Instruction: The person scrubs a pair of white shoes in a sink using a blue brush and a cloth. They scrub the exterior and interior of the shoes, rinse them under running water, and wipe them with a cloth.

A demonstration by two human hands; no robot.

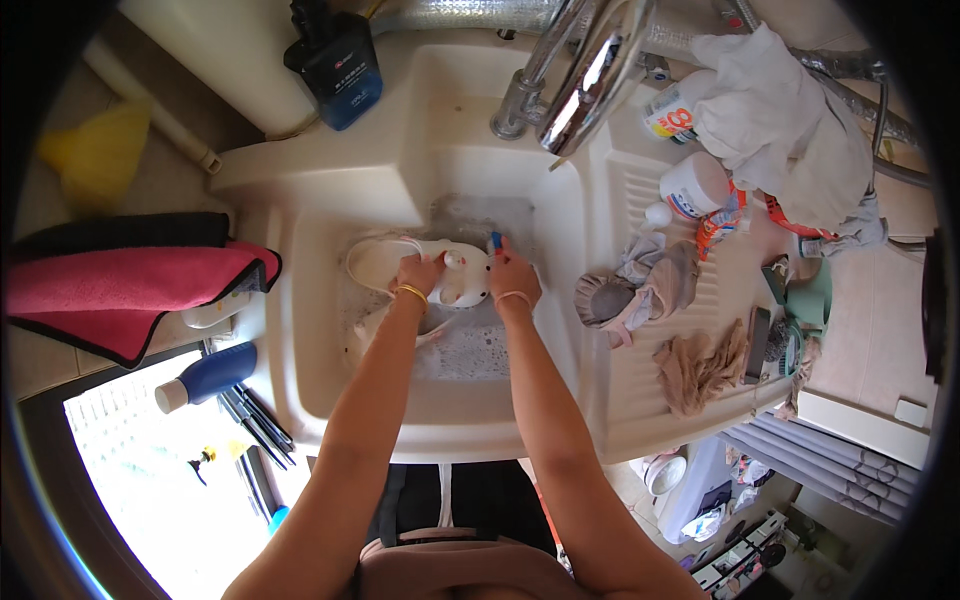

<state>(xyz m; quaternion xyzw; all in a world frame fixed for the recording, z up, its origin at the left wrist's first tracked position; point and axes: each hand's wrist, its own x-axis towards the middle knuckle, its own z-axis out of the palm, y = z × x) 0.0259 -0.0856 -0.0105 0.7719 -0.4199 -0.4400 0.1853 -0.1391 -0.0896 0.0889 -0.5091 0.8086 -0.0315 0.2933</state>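
A white slipper (471,279) with a small animal face on its toe lies over the soapy water (472,352) in the sink basin (555,375). My left hand (418,274) grips it around the middle, near its foot opening. At the toe end, my right hand (517,279) holds a small blue-and-red brush (496,241), whose bristles are mostly hidden. The brush is close against the slipper; I cannot tell whether it touches. Below my left wrist, a second pale slipper (369,325) sits partly in the water, partly covered by my forearm.
A chrome faucet (574,97) overhangs the basin's back right. On the ribbed drainboard (622,405) lie wet cloths (694,371), a white tub (694,186) and a green cup (810,292). A dark bottle (341,75) stands back left; a pink towel (127,277) hangs left.
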